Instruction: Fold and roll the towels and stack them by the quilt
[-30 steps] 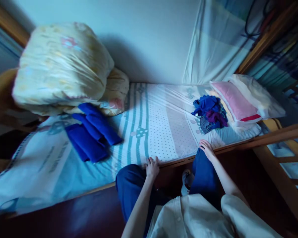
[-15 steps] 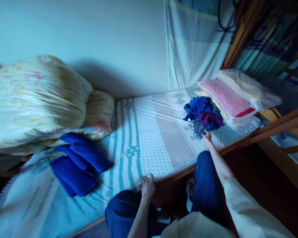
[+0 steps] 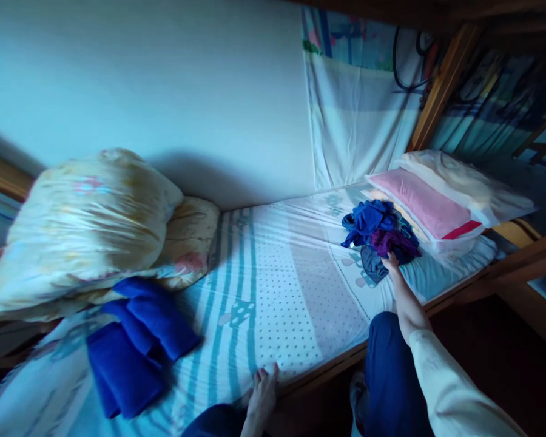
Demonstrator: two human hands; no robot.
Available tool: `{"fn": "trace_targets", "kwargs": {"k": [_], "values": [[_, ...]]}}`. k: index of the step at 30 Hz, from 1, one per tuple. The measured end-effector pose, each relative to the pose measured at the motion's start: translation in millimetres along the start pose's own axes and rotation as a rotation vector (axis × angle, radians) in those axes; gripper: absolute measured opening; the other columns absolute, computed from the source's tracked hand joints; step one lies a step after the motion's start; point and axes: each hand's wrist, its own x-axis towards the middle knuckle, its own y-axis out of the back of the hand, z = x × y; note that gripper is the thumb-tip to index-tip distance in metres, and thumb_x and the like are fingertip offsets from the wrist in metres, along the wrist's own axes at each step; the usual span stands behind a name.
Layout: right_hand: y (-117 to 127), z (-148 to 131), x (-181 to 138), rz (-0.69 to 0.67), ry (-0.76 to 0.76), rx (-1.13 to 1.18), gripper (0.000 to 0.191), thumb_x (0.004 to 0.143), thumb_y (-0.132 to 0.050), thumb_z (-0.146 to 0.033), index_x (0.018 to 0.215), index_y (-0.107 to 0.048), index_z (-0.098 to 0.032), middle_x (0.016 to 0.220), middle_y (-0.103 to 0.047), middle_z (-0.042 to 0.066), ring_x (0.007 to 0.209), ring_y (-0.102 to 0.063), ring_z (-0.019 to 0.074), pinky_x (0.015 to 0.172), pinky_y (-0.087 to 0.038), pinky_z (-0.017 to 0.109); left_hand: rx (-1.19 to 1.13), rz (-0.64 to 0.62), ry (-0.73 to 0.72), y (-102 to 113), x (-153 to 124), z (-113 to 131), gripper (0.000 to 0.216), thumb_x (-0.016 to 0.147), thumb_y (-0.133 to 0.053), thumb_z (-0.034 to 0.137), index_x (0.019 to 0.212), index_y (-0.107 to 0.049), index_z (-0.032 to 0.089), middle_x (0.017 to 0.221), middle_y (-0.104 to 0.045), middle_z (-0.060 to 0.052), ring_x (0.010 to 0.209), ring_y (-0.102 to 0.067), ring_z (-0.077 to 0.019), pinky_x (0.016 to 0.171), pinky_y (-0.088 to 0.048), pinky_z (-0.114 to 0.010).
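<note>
On the bed's pale sheet, striped and dotted in blue-green (image 3: pixel 282 297): right hand (image 3: pixel 392 262) at the crumpled blue, purple and grey cloth heap (image 3: pixel 370 220)

Beside the pink, smooth-faced pillow with a red end strip (image 3: pixel 418 193), the heap lies loose on the sheet. The right hand is stretched out to its near side, fingers against the crinkled purple cloth (image 3: pixel 388 241) and the flatter grey cloth (image 3: pixel 373 266). From my remote seat I cannot tell whether they grip. Left hand (image 3: pixel 262 391): holding nothing, resting on the bed's near edge, fingers loosely bent.

Step in hand, as I judge it: taking hold of one piece from the heap. The next move calls for a pinch on a single layer; the tangled folds could drag neighbours along.

Materials: heap fabric looks thin and limp, full of small wrinkles. By contrast, the folded royal-blue cloth pieces (image 3: pixel 126 370) form thick, matt, flat-sided bars. Behind them bulges the cream, flower-printed quilt (image 3: pixel 86 224), rounded, softly creased.
</note>
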Motion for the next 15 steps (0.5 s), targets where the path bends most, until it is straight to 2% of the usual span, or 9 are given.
{"fn": "trace_targets", "kwargs": {"k": [3,6,8,10,13,15], "values": [[0,-7,-2,-0.056,-0.064,-0.006,0.031,0.089,-0.064,-0.029,0.112,-0.074,-0.012,0.127,-0.069,0.021,0.124,-0.061,0.0299,0.109,-0.044,0.042,0.022,-0.012,-0.036,8,0,1,0.065,0.077,-0.061,0.018,0.141,-0.063,0.015,0.137,-0.059,-0.026,0.125,-0.053,-0.0451,0.093,-0.054,-0.058],[1,-13,-40,-0.206,0.000,0.132,0.033,0.080,-0.067,-0.030,0.109,-0.076,-0.017,0.126,-0.070,0.019,0.115,-0.065,0.0299,0.102,-0.051,0.044,0.028,0.037,-0.035,12,-3,1,0.063,0.075,-0.063,0.019,0.138,-0.067,0.016,0.135,-0.061,-0.025,0.123,-0.054,-0.0461,0.088,-0.056,-0.059],[6,-17,-86,-0.353,0.098,0.302,0.035,0.080,-0.067,-0.037,0.109,-0.077,-0.021,0.124,-0.072,0.016,0.100,-0.069,0.0263,0.090,-0.057,0.041,0.032,0.066,-0.027,13,-5,1,0.064,0.074,-0.065,0.021,0.137,-0.067,0.017,0.133,-0.062,-0.025,0.122,-0.055,-0.0468,0.086,-0.056,-0.061],[14,-22,-142,-0.443,0.120,0.410,0.038,0.081,-0.067,-0.044,0.111,-0.077,-0.024,0.124,-0.073,0.011,0.096,-0.070,0.0234,0.085,-0.059,0.038,0.035,0.103,-0.037,14,-6,1,0.066,0.072,-0.066,0.023,0.137,-0.068,0.020,0.133,-0.063,-0.024,0.120,-0.056,-0.0474,0.088,-0.055,-0.065],[28,-34,-232,-0.486,0.001,0.550,0.037,0.084,-0.066,-0.054,0.104,-0.080,-0.025,0.116,-0.076,0.011,0.100,-0.072,0.0246,0.085,-0.059,0.036,0.007,0.152,-0.073,26,-4,1,0.070,0.070,-0.064,0.029,0.140,-0.065,0.025,0.134,-0.064,-0.021,0.120,-0.058,-0.0487,0.095,-0.048,-0.073],[33,-42,-291,-0.493,-0.129,0.636,0.041,0.079,-0.072,-0.059,0.095,-0.081,-0.022,0.102,-0.078,0.011,0.090,-0.073,0.0261,0.079,-0.059,0.036,-0.035,0.141,-0.080,40,-3,0,0.074,0.071,-0.062,0.033,0.145,-0.061,0.028,0.134,-0.064,-0.019,0.120,-0.059,-0.0494,0.098,-0.045,-0.074]]}}
